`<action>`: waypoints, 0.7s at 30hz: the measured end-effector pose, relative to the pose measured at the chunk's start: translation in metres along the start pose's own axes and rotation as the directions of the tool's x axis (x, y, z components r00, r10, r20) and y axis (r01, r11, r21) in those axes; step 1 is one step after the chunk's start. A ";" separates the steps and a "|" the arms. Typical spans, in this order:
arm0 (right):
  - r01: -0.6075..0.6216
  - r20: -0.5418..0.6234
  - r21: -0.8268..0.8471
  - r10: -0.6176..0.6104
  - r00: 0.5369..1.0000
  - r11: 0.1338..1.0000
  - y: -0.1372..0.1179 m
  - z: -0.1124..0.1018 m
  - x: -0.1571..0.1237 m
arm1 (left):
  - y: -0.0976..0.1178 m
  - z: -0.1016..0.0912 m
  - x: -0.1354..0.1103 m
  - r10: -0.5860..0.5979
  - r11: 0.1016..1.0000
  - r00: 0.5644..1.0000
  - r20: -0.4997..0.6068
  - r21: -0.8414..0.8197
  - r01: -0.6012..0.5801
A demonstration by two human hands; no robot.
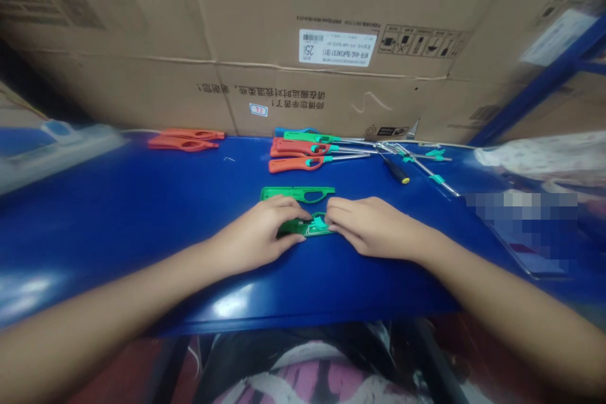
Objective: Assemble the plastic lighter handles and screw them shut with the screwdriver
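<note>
Both my hands rest on a blue table (pixel 142 214) and meet over a green plastic lighter shell (pixel 310 226) with a teal part inside. My left hand (pixel 262 233) pinches its left end with curled fingers. My right hand (pixel 367 224) presses on its right end with fingers together. Just behind them lies a second green shell half (pixel 296 193), untouched.
Orange and green long-nose lighters (pixel 298 154) lie at the back middle, and orange shell halves (pixel 184 139) at back left. Metal tubes with teal parts (pixel 426 161) and a screwdriver (pixel 395 170) lie at back right. Large cardboard boxes (pixel 284 38) wall the table's rear.
</note>
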State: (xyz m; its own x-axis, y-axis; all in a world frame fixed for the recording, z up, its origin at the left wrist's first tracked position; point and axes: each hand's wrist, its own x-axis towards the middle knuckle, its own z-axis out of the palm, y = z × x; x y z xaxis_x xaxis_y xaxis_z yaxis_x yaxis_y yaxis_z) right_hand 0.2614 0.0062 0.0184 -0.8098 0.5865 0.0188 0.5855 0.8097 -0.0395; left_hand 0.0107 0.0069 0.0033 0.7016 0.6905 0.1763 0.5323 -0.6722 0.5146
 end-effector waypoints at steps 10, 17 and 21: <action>0.101 -0.084 -0.063 -0.106 0.991 0.993 0.001 0.011 -0.001 | -0.002 -0.001 0.001 -0.095 0.991 0.994 0.045 -0.094 0.099; 0.119 -0.137 0.015 -0.116 0.984 0.993 0.001 0.013 0.000 | -0.001 -0.001 0.002 -0.153 0.980 0.988 0.038 -0.123 0.157; 0.124 -0.135 -0.003 -0.123 0.983 0.992 0.000 0.011 -0.002 | -0.002 0.000 0.001 -0.147 0.981 0.989 0.021 -0.124 0.148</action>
State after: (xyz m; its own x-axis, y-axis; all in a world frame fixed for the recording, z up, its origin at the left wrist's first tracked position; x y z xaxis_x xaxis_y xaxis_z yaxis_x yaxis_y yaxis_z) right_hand 0.2621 0.0049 0.0069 -0.8630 0.4800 0.1578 0.4811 0.8760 -0.0335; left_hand 0.0108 0.0091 0.0023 0.6257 0.7758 0.0812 0.5677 -0.5242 0.6347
